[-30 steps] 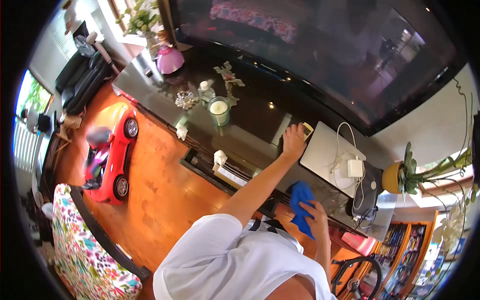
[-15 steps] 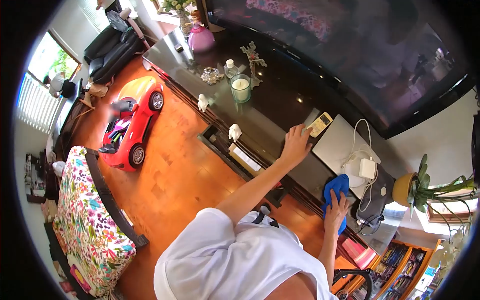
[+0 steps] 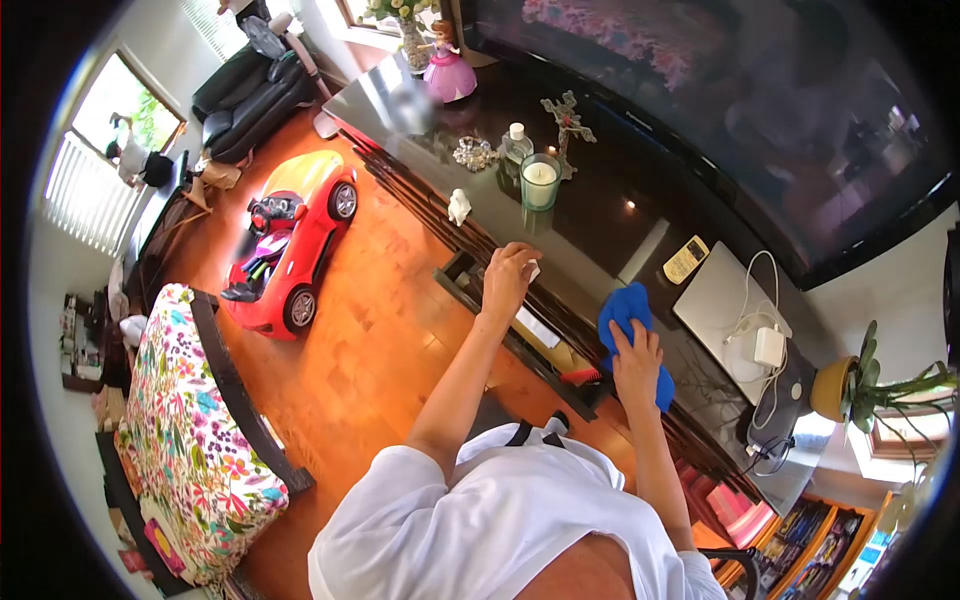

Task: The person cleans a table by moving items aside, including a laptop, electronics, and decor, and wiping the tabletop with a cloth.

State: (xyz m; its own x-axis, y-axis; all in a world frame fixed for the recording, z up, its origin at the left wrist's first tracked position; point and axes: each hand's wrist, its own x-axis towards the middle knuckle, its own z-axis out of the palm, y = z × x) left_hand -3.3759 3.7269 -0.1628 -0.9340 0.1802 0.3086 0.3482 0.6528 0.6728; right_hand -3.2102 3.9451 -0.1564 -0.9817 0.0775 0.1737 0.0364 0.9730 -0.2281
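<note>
My left hand [image 3: 508, 282] is at the front edge of the dark glossy TV stand [image 3: 600, 235], with its fingers closed around a small white figurine [image 3: 535, 271], mostly hidden by them. A similar white figurine [image 3: 458, 207] stands farther left along the edge. My right hand [image 3: 637, 365] presses a bunched blue cloth [image 3: 625, 302] against the stand's edge. Beyond the cloth lies a pale yellow remote control [image 3: 685, 260], beside a silver laptop [image 3: 712, 290]. Below my left hand, a drawer [image 3: 545, 365] of the stand is pulled out.
A candle in a green glass [image 3: 540, 184], a clear bottle [image 3: 516, 145], a metal cross [image 3: 567, 122] and a doll [image 3: 447, 70] stand on the surface. The television [image 3: 740, 110] rises behind. A white charger [image 3: 769, 347] and a potted plant [image 3: 832, 388] are at right; a red toy car [image 3: 300, 245] is on the floor.
My left hand has left the remote control and come left to the white figurine at the edge. My right hand has slid the blue cloth leftward along the edge. The view has shifted.
</note>
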